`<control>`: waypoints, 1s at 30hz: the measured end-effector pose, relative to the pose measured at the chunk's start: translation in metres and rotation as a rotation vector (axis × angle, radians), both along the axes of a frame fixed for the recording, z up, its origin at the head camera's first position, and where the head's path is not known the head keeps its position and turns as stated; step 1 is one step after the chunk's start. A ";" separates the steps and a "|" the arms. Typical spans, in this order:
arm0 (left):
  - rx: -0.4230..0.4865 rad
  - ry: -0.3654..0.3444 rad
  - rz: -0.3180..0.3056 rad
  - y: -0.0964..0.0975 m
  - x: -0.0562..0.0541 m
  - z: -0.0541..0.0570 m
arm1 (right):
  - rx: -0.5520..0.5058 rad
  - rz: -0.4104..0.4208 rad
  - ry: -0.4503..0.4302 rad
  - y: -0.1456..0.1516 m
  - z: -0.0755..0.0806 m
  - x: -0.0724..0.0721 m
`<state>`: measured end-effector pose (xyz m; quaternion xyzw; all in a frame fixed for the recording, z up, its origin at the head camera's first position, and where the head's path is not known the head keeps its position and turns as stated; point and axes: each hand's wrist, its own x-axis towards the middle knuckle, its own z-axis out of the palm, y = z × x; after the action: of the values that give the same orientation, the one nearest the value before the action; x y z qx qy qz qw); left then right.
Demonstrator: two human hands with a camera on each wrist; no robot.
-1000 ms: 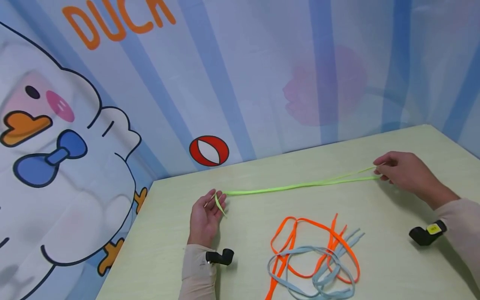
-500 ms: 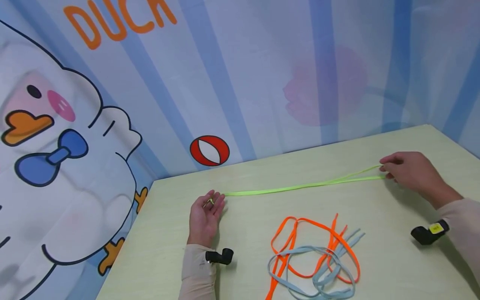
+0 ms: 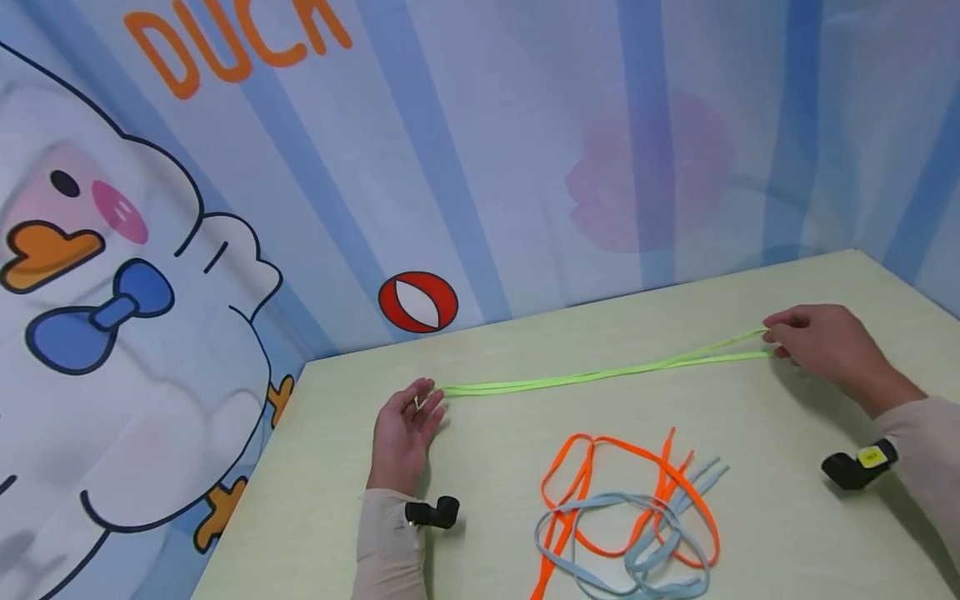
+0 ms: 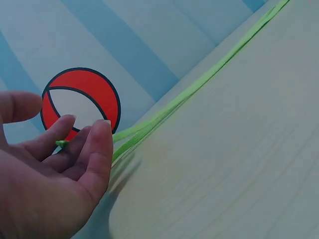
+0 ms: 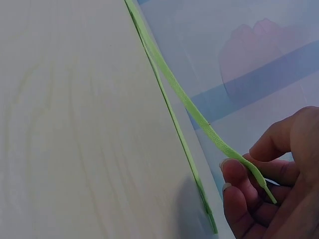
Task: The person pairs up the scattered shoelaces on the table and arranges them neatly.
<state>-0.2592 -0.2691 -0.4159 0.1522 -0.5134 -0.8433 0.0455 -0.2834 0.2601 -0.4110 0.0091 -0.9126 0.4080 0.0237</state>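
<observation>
A lime-green flat shoelace (image 3: 570, 378) runs doubled across the back of the table between the two hands. The left hand (image 3: 402, 437), palm up, has its fingers hooked in the lace's left end; a bit of green (image 4: 61, 143) shows between them in the left wrist view, with the thumb apart. At the other end the right hand (image 3: 817, 346) pinches one strand between thumb and fingertips, its narrow tip (image 5: 270, 195) sticking out past them. The second strand (image 5: 185, 149) has its tip free beside the right fingers in the right wrist view.
An orange shoelace (image 3: 630, 446) and a pale blue shoelace (image 3: 600, 500) lie loosely tangled on the light wooden table (image 3: 322, 500), nearer the body. Behind the table hangs a printed backdrop (image 3: 517, 167) with a duck. Each sleeve carries a black wrist camera (image 3: 442, 512).
The right hand has moved slightly right. The short green tail that hung from the left fingers is gone from there, and two strands now lead off to the right from that hand.
</observation>
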 end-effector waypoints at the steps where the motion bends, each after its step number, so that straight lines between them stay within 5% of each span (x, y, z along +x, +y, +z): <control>1: -0.013 0.002 -0.009 -0.001 0.000 0.001 | -0.002 0.002 0.000 0.000 0.000 -0.001; 30: -0.141 -0.013 -0.028 -0.013 -0.004 -0.003 | -0.015 -0.016 -0.014 0.002 -0.001 -0.001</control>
<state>-0.2636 -0.2824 -0.4184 0.1467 -0.5739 -0.8047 0.0409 -0.2844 0.2617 -0.4123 -0.0015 -0.9097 0.4147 0.0205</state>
